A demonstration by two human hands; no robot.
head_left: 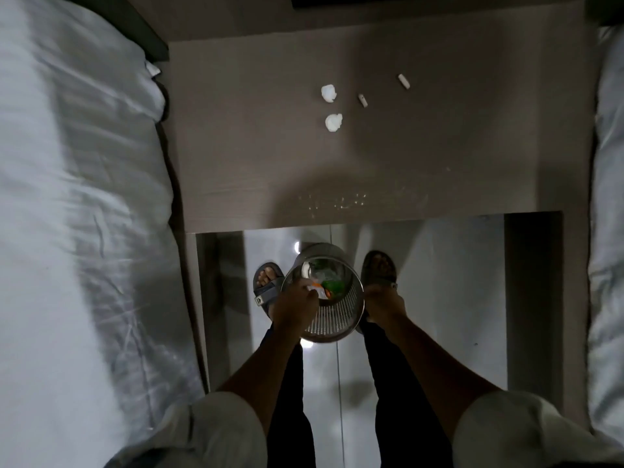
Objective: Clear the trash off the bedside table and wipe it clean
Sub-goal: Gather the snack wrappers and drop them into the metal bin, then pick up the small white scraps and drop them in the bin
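The bedside table (253, 157) has a grey-brown top. On it lie two crumpled white paper balls (328, 92) (333, 121) and two small white stubs (362, 100) (403, 81). Crumbs (337, 202) are scattered near its front edge. A metal mesh trash bin (332, 319) stands on the floor between my feet, with green, orange and clear wrappers inside. My left hand (293, 307) reaches over the bin's left rim, fingers closed on a white scrap. My right hand (383, 304) grips the bin's right rim.
White-sheeted beds flank the table, one on the left (74, 231) and one on the right (607, 197). The floor (449, 292) is glossy white tile. My sandalled feet (268, 282) stand either side of the bin. A dark object (371, 0) sits at the table's far edge.
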